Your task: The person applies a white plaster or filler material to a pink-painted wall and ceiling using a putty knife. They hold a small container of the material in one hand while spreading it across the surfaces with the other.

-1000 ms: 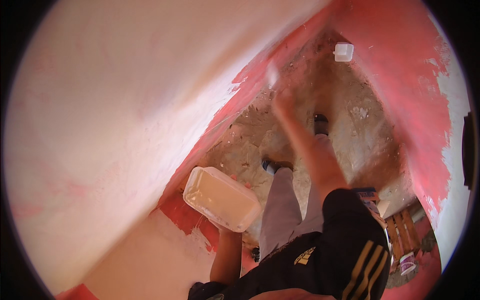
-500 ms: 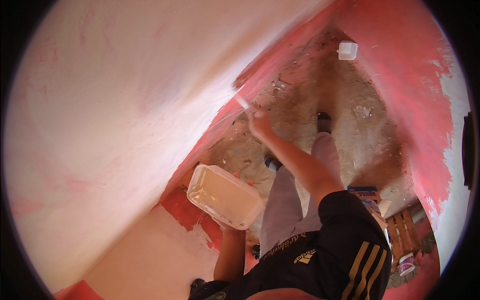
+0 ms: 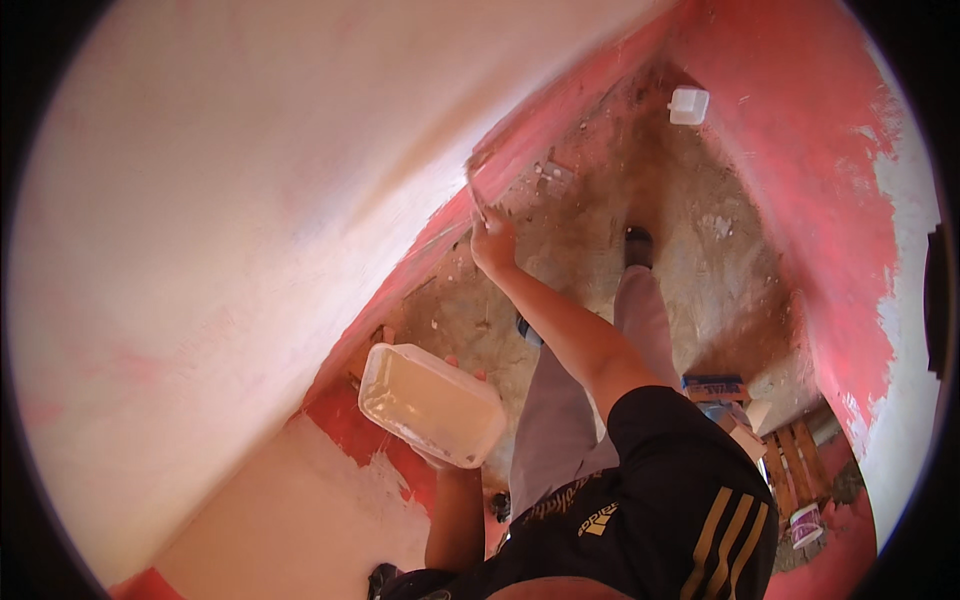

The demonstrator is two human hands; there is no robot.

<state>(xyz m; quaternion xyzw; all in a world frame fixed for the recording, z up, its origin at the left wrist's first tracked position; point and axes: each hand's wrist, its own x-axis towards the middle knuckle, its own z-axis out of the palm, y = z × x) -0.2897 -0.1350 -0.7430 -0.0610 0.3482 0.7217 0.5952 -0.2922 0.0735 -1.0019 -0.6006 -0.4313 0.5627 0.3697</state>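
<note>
My left hand (image 3: 437,461) supports a white rectangular plastic tub (image 3: 482,425) from below, its fingers showing past the far rim. Pale, whitish paint (image 3: 425,398) coats the inside of the tub. Stretched forward, my right hand (image 3: 494,243) is closed round a slim paintbrush (image 3: 476,195). The brush's tip meets the wall (image 3: 300,200) where fresh white borders a strip of red along its lower part. The bristles are small and hard to make out.
A red wall (image 3: 800,160) with a rough white edge rises at the right. On the dirty floor (image 3: 700,290) sits a small white container (image 3: 688,105). Blue-topped boxes (image 3: 715,388), a wooden crate (image 3: 795,465) and a pink-and-white tub (image 3: 806,525) stand behind my right side.
My right hand has moved slightly left, and the brush now points more upright against the wall. The tub has shifted a little left and down in the view.
</note>
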